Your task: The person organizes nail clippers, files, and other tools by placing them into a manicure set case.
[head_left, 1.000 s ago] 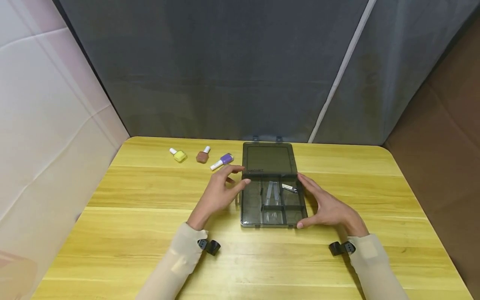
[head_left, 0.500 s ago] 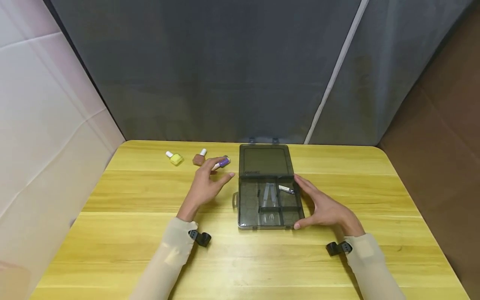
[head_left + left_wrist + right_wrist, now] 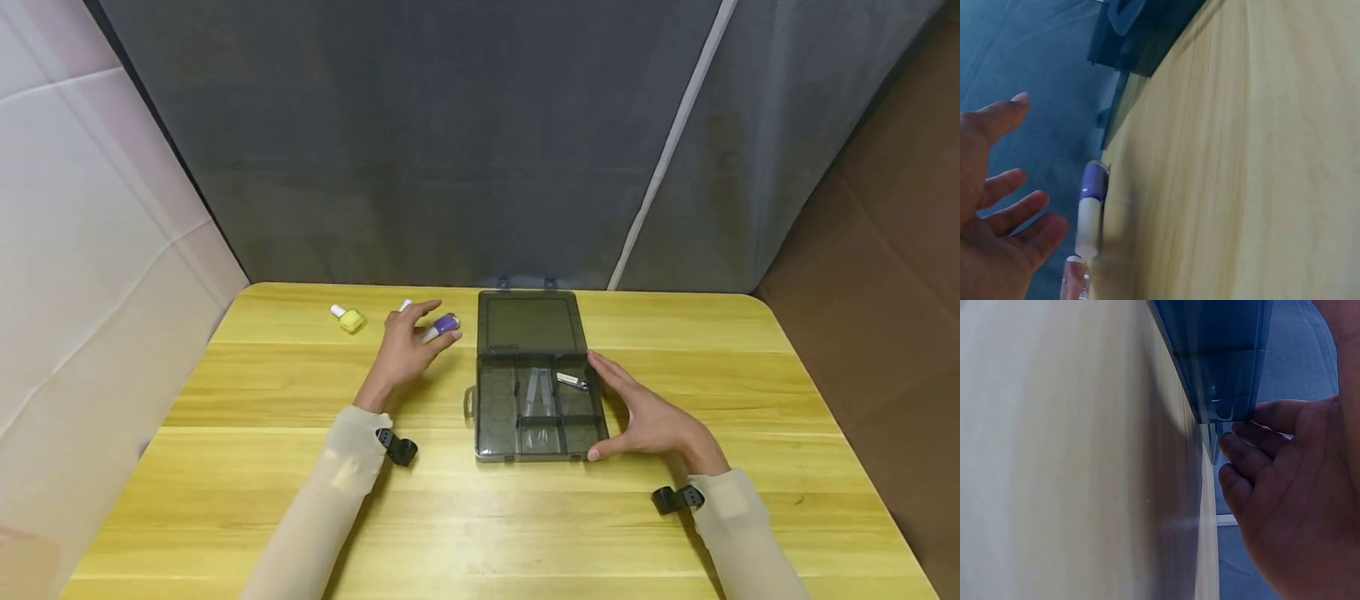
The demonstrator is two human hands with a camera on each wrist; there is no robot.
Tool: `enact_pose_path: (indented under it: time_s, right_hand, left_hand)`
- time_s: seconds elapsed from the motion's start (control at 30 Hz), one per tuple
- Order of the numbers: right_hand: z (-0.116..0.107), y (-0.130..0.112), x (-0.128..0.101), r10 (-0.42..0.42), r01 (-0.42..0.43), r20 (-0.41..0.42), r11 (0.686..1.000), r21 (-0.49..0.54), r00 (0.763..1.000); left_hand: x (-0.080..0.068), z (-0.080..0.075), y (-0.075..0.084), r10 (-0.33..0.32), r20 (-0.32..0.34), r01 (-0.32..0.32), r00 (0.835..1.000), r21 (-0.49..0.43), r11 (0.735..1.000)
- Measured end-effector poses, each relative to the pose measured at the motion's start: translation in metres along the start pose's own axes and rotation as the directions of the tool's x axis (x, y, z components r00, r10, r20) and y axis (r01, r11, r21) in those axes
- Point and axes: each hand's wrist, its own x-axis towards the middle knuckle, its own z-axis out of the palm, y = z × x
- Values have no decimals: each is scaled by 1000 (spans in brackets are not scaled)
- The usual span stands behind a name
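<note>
My left hand [image 3: 408,343] hovers open with spread fingers at the back left of the table, over a brown nail polish bottle whose white cap [image 3: 406,305] peeks out. A purple bottle [image 3: 443,325] lies by its fingertips; in the left wrist view the purple bottle [image 3: 1090,209] lies just beyond the open left hand [image 3: 997,231], untouched. A smoky grey compartment box [image 3: 536,408] lies open with its lid [image 3: 531,323] flat behind. My right hand [image 3: 645,415] rests against the box's right side, its fingers [image 3: 1260,447] touching the box wall [image 3: 1222,356].
A yellow nail polish bottle [image 3: 349,319] lies left of my left hand. Inside the box are a nail clipper [image 3: 573,380] and clear pieces [image 3: 540,392]. The wooden table [image 3: 480,533] is backed by a grey curtain and a pale wall on the left.
My left hand left the box's left edge and moved back-left to the bottles, now covering the brown one. The right hand stayed on the box's right side.
</note>
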Motion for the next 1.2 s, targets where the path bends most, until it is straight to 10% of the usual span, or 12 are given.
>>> enact_pose_path:
  time_s: [0.43,1.2]
  right_hand:
    - [1,-2,-1,2,-2,7,1000,4,1000]
    - [0,-4,0,-4,4,2,1000,-8,1000]
  left_hand:
    - [14,8,-14,-121,48,124,991,-61,990]
    - [21,15,-16,-108,65,103,992,72,992]
